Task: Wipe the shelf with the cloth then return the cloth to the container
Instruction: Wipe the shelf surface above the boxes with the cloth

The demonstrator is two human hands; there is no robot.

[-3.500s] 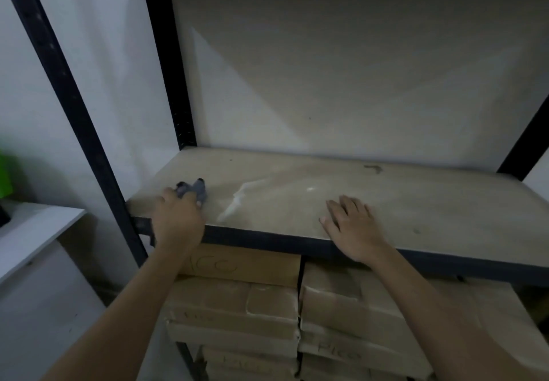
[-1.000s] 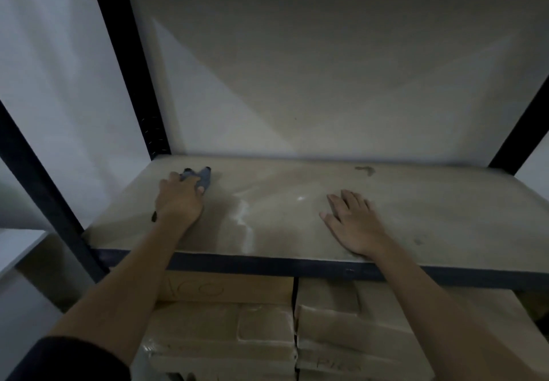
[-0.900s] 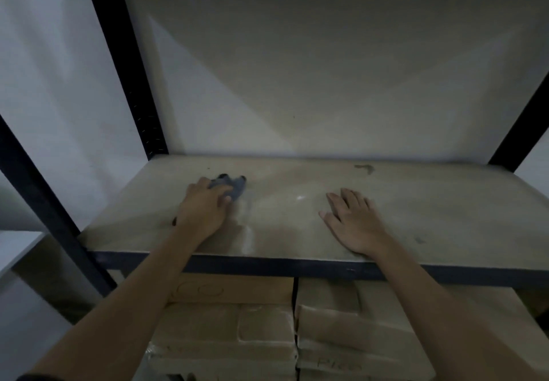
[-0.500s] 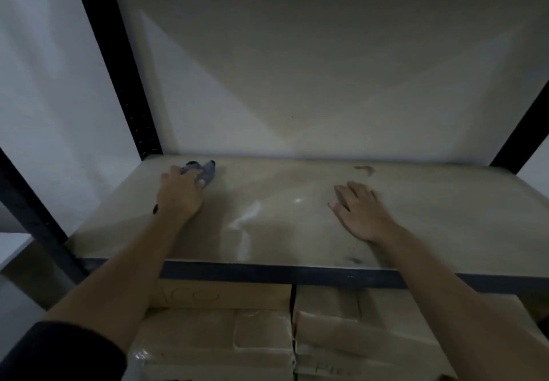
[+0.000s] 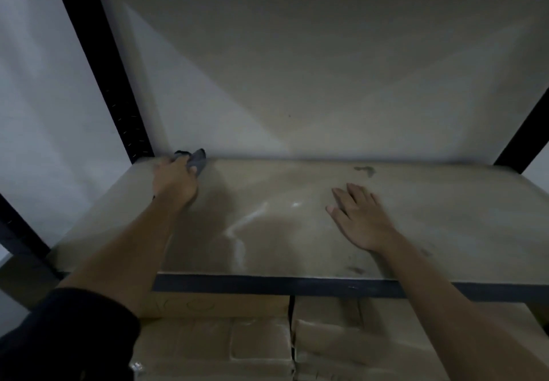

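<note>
A beige shelf board (image 5: 430,211) with a dark front rim fills the middle of the head view. My left hand (image 5: 173,181) presses a small grey-blue cloth (image 5: 196,159) onto the board at its far left corner, against the back wall. Only the cloth's far end shows past my fingers. My right hand (image 5: 361,217) lies flat on the board right of centre, fingers spread, holding nothing. A pale wet streak (image 5: 237,232) runs between my hands. No container is in view.
Black uprights (image 5: 104,63) frame the rack at left and right (image 5: 525,134). A dark stain (image 5: 364,169) marks the board near the back. Wrapped tan packages (image 5: 261,348) are stacked under the shelf. A pale wall stands behind.
My left hand has slid the cloth from the left middle of the board back to the far left corner by the wall. My right hand stayed flat, shifting slightly deeper onto the shelf.
</note>
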